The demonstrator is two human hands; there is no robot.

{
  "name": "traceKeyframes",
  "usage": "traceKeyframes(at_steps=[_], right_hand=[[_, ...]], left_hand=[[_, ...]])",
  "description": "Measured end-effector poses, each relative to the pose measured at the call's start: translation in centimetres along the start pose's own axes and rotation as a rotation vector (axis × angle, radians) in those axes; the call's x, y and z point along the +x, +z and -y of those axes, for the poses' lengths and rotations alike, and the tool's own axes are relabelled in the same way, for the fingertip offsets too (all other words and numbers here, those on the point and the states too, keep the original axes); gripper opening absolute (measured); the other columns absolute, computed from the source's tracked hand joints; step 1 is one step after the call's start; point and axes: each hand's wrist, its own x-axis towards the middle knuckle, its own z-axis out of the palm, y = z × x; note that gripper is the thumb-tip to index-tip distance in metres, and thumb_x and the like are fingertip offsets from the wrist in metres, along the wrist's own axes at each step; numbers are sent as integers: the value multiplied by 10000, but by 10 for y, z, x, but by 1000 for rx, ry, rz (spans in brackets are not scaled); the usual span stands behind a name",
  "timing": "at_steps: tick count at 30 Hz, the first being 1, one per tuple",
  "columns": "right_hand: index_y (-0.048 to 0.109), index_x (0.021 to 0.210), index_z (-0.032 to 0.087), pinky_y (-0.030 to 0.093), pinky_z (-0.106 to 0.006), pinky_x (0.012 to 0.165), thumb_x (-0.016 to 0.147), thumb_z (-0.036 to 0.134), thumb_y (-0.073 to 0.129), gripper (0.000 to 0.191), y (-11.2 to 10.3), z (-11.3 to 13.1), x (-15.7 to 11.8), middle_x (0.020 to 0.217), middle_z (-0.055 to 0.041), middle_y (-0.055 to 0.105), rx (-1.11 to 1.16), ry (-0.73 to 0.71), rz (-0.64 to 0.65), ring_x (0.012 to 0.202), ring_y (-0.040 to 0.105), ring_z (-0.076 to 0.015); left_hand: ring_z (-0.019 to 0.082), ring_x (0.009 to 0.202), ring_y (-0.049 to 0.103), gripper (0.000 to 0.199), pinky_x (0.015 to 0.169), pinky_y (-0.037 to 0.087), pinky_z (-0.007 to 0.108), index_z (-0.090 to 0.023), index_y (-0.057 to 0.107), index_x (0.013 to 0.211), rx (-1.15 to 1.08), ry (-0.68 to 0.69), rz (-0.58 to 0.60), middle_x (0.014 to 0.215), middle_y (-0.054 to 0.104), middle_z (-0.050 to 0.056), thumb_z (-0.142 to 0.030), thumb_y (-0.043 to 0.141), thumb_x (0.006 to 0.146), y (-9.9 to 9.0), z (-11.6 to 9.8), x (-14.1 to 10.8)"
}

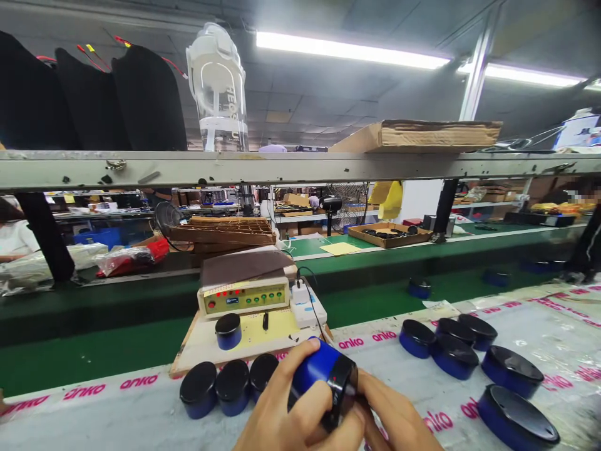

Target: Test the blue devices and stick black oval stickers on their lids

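Observation:
In front of me my left hand is wrapped round a round device with a blue body and a black end band, held tilted on its side. My right hand is closed at its black end, thumb and fingers against it; part of that contact is hidden. Just beyond my left hand stands a row of 3 short blue cylinders with black tops. A similar cylinder sits on the yellow board behind them. To the right, several more of these squat cylinders rest on the plastic-covered bench.
A control box with lit red indicators and a white power adapter stand behind the row. The green conveyor carries more cylinders. Overhead, a shelf holds a clear bottle and cardboard.

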Motion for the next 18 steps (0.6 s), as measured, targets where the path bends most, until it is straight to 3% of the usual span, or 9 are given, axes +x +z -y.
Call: traceKeyframes(at_steps=[3,6,8,10,12,14,16,18], right_hand=[[483,1006,217,516,-232,617,967,292,358,151,-2,-1,0,793,-32,638,-34,-57,-46,692,628,-159],[508,943,210,492,-237,591,986,299,310,222,-5,0,-3,744,-27,635,-56,-59,-43,657,623,-151],[530,875,197,467,-262,561,990,277,290,278,-7,1,-7,693,-27,620,-131,-71,14,608,603,-156],[544,820,182,428,-284,509,982,216,285,308,-8,0,-12,652,-30,608,-256,-108,46,545,574,-162],[557,813,168,389,-290,465,959,148,292,304,-12,-4,-19,635,-35,605,-350,-164,27,495,546,-162],[568,848,154,378,-285,464,939,120,321,266,-22,-12,-25,613,-28,590,-373,-165,-47,480,534,-157],[566,864,161,401,-265,501,945,175,362,220,-38,-27,-31,617,-17,584,-337,-38,-116,518,554,-150],[536,816,190,422,-243,534,972,287,323,282,-55,-48,-35,625,-5,581,-339,280,-146,554,567,-144]], left_hand=[[226,1032,570,347,1023,426,456,-296,664,914,-36,17,-25,846,489,18,6,564,775,0,8,0],[279,1171,488,403,988,454,426,-368,591,1111,-149,-40,29,936,480,38,-154,666,778,6,19,-8],[292,1159,503,742,936,494,398,-380,369,1353,-270,-115,181,1099,483,77,-284,743,720,14,25,-13],[311,1141,521,1031,914,505,412,-362,163,1442,-344,-178,380,1261,446,115,-319,803,635,24,27,-16],[331,1201,475,1027,969,458,450,-369,154,1442,-359,-223,510,1363,395,110,-236,782,641,34,28,-13],[316,1272,405,847,1035,388,457,-347,219,1426,-365,-310,530,1420,338,95,-162,661,728,41,29,-6],[283,1295,380,717,1068,344,440,-291,244,1420,-390,-444,510,1440,300,97,-150,550,788,47,32,2],[262,1290,386,682,1081,321,426,-260,232,1423,-433,-508,545,1441,295,95,-178,516,809,54,36,7]])
